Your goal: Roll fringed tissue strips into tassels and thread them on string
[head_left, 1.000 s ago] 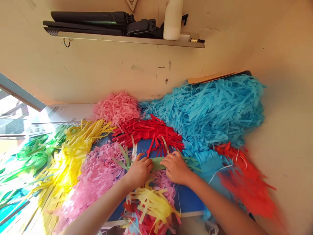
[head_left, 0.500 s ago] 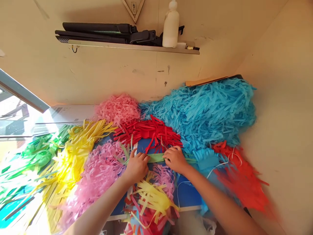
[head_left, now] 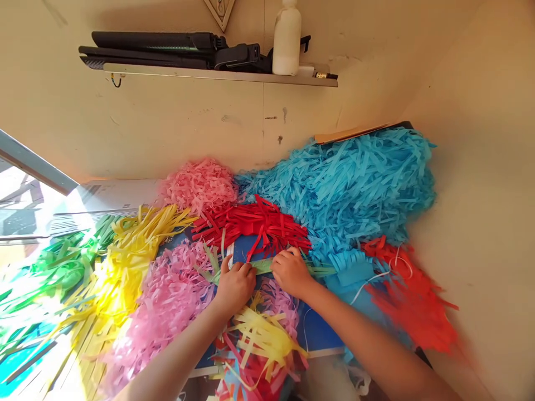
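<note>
A strip of pale green fringed paper lies across a blue board in the middle of the heaps. My left hand is closed on the strip's left part, thumb up beside a white strip. My right hand pinches the strip's right part, fingers curled down on it. The two hands sit close together with only a short bit of green between them. Green fringe sticks out to the left and right of the hands.
Heaps of cut paper fringe lie all round: blue at the back right, red behind the hands, pink and yellow to the left, orange-red to the right. A wall shelf carries a white bottle.
Both hands have closed in on each other along the green strip, so less of it shows between them. The view has shifted slightly.
</note>
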A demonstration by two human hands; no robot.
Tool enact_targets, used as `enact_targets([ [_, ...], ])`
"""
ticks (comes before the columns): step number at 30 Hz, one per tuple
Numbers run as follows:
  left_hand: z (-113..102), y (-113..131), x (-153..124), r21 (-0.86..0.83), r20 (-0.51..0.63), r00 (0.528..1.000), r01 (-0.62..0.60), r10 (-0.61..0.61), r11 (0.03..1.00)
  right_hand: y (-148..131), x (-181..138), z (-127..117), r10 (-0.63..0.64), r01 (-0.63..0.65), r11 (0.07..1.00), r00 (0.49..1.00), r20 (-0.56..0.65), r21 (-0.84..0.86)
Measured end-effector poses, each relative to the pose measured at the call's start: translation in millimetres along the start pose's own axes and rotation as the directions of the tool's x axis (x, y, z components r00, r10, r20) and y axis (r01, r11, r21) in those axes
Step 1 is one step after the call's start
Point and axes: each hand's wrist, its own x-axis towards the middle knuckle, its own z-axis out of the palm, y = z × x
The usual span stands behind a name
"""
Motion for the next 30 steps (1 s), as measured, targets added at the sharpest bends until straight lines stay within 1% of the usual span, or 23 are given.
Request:
enact_targets([
  [5, -2, -8, -14, -0.032, -0.022, 0.997, -0.075, 0.075, 0.997, 13, -12, 11, -0.037, 0.037, 0.999, 0.999, -0.002, 0.027],
  [8, -2, -13, -21, -0.057, 0.003, 0.999, -0.050, 0.051, 0.997, 18, -18, 12, -0.029, 0.029, 0.999, 0.999, -0.024, 0.039],
  [10, -5, -15, -23, -0.072, -0.006, 1.000, -0.013, 0.013, 0.997, 18, -20, 10, -0.023, 0.025, 0.999, 0.999, -0.044, 0.037],
  [12, -8, -12, -23, -0.086, -0.029, 1.000, 0.010, -0.013, 0.996, 17, -21, 10, -0.028, 0.030, 0.999, 0.997, -0.067, 0.025],
  [15, -9, -2, -20, -0.113, -0.046, 0.999, -0.008, 0.003, 0.994, 12, -22, 9, -0.037, 0.037, 0.999, 0.994, -0.108, -0.005],
  [18, -3, 7, -15, -0.102, -0.087, 0.995, -0.050, 0.042, 0.993, 7, -23, 10, -0.039, 0.035, 0.999, 0.989, -0.145, -0.034],
  [21, 5, 8, -13, -0.078, -0.122, 0.990, -0.083, 0.073, 0.993, 4, -24, 11, -0.044, 0.036, 0.998, 0.985, -0.168, -0.052],
  [25, 10, 4, -17, -0.092, -0.090, 0.994, -0.063, 0.055, 0.994, 2, -25, 14, -0.050, 0.042, 0.998, 0.985, -0.163, -0.054],
  [30, 9, 5, -20, -0.105, -0.043, 0.998, -0.042, 0.038, 0.994, 0, -26, 17, -0.036, 0.034, 0.999, 0.993, -0.116, -0.017],
])
